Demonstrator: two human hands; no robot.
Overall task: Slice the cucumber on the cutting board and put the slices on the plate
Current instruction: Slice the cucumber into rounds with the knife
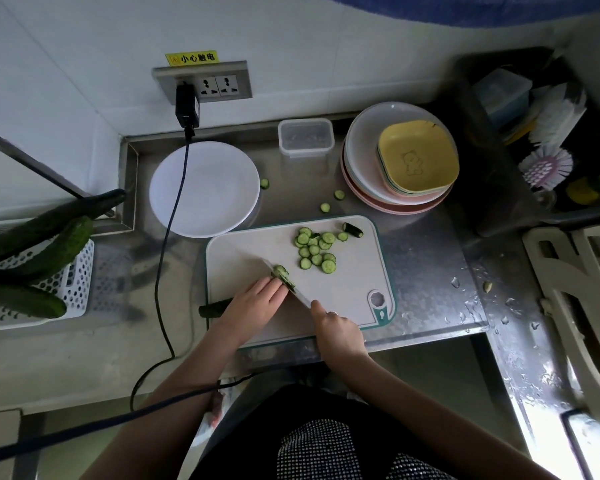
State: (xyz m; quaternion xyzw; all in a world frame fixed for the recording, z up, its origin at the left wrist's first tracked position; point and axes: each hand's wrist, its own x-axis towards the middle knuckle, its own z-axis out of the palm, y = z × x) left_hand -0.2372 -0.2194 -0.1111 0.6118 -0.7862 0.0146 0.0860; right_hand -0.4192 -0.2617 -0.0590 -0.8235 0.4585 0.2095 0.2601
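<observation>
Now, going from the left, spare cucumbers [32, 244] are lying over a white basket [70, 282] beside the desk [426, 271], and a black cable [163, 265] is trailing down across the white plate [205, 188], which is holding no slices. On the board [343, 292] the left hand [257, 303] is lying over the cucumber [215, 308], fingers together and pressing it down, fingertips just beside the knife [293, 289]. The right hand [336, 323] is gripping the knife's handle, fingers curled round it, the blade cutting at the cucumber's end. Further right a heap of slices [314, 251] is sitting on the board near the cut-off end piece [353, 229], while three strays [329, 199] are lying on the desk towards the stacked dishes [399, 157]. The risk: with fingertips so close to the blade, a slip could nick them, and more slices could be rolling off the board.
</observation>
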